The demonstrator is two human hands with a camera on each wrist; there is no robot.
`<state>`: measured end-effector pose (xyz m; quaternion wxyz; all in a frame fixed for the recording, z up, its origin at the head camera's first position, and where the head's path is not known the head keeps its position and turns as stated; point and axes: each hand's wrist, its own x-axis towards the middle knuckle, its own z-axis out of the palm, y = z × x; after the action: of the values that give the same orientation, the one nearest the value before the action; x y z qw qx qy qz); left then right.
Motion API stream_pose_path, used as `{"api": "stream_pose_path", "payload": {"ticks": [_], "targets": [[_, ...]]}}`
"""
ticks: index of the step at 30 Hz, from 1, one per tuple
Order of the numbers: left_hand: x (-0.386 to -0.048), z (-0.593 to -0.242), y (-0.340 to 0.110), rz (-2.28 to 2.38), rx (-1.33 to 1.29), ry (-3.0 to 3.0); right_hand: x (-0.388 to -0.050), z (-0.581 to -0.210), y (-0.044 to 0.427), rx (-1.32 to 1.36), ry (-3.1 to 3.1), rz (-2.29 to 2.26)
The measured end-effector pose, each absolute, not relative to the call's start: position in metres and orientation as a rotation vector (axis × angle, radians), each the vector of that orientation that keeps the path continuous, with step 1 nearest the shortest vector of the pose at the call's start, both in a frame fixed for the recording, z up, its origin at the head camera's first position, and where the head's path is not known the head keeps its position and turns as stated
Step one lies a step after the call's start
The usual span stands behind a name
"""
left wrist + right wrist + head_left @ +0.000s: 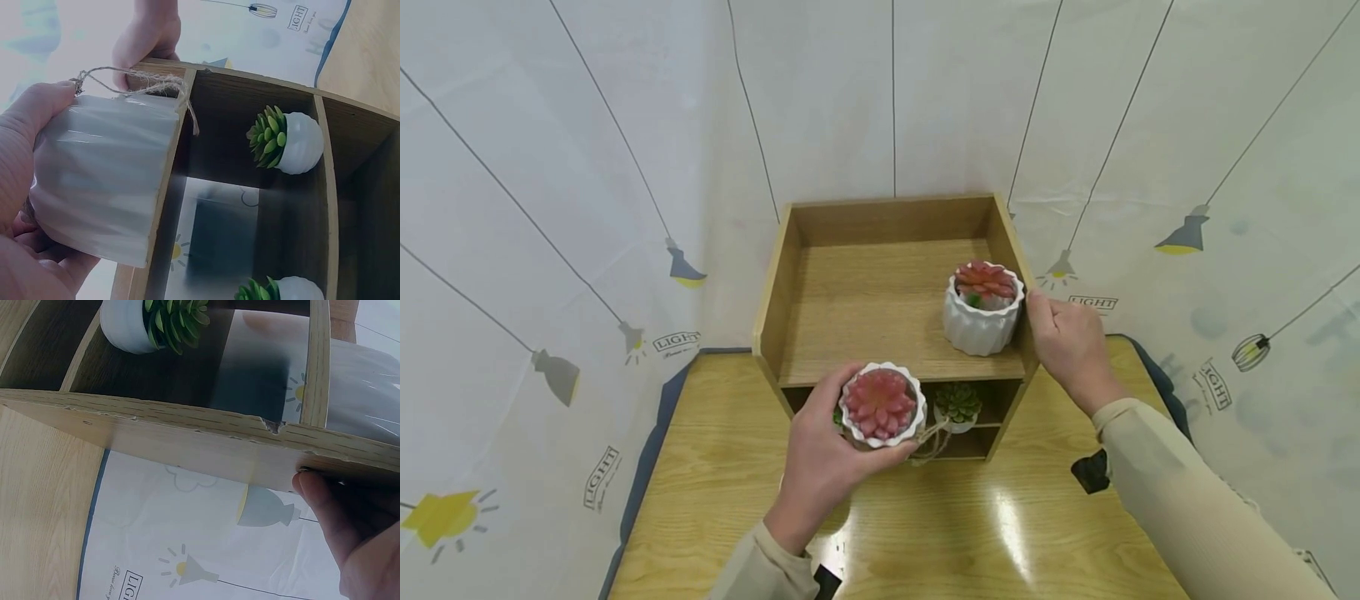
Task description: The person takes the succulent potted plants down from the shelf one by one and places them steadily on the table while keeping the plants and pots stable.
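My left hand (827, 458) grips a white fluted pot (103, 175) holding a red succulent (880, 403), thumb on one side and fingers on the other. A twine bow (150, 81) hangs off this pot. The pot is at the front edge of the top of a wooden desk shelf (865, 292). My right hand (1071, 346) holds the shelf's right side panel (187, 434), its thumb against the outer face. A second white pot (981, 329) with a red succulent stands on the shelf top, against that panel.
Below, the shelf's compartments hold small white pots with green succulents (269, 137); two show in the left wrist view. The shelf stands on a wooden table (722, 467). A sheet printed with lamps (850, 100) hangs behind and around it.
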<state>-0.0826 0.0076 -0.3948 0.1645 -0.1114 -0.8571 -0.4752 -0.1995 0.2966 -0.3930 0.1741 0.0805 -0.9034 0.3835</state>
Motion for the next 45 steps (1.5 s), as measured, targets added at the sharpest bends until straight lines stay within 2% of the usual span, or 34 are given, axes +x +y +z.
{"api": "stream_pose_path", "payload": {"ticks": [45], "targets": [[-0.058, -0.435, 0.008, -1.385, -0.257, -2.518, -0.201, -0.396, 0.297, 0.23, -2.543, 1.076]]}}
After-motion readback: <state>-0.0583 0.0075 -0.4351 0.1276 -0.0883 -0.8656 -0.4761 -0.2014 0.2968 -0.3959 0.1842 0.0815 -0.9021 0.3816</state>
